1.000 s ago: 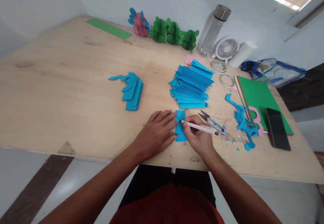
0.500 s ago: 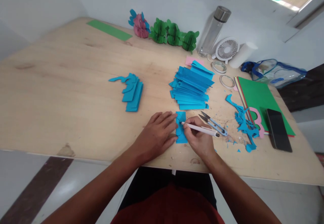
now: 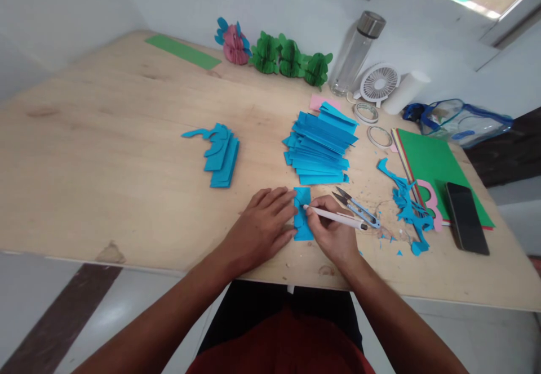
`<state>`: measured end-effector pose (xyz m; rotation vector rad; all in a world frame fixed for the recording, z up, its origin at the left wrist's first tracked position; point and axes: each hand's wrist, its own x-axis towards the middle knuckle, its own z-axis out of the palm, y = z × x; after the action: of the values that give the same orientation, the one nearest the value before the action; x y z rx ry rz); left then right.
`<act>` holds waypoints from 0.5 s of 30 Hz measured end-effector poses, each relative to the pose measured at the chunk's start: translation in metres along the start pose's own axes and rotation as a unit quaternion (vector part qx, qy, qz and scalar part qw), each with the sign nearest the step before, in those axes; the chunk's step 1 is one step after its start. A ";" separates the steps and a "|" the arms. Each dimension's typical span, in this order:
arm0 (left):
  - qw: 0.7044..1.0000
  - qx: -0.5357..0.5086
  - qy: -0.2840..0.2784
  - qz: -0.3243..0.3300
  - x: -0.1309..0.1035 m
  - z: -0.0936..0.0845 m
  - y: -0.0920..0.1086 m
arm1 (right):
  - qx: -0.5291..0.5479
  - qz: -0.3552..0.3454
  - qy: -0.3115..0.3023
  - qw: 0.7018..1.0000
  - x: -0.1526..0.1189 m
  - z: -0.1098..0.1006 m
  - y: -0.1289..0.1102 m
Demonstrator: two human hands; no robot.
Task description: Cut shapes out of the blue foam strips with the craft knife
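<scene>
The blue paper piece (image 3: 301, 231) lies near the middle of the front edge of the table (image 3: 127, 188), its long sides running away from that edge. The left hand (image 3: 262, 223) lies flat with fingers slightly spread, fingertips at the paper's left edge; the right hand (image 3: 337, 234) pinches the pale pen (image 3: 333, 215), tip at the paper. The paper looks light, fairly stiff, easily creased and apt to slide, best pressed down along an edge; the pen looks light and rigid, best pinched near its tip
</scene>
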<state>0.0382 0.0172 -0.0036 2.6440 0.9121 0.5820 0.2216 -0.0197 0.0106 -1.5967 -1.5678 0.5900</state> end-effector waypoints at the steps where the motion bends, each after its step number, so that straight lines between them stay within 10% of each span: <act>1: 1.000 -0.001 0.000 -0.001 0.000 0.000 0.000 | -0.001 -0.001 -0.001 1.000 0.000 0.000 0.000; 15: 1.000 -0.007 -0.005 -0.001 0.000 -0.002 -0.001 | 0.007 0.008 0.000 1.000 0.000 -0.001 -0.003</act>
<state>0.0371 0.0182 -0.0018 2.6302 0.9045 0.5721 0.2204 -0.0199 0.0135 -1.5994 -1.5496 0.6092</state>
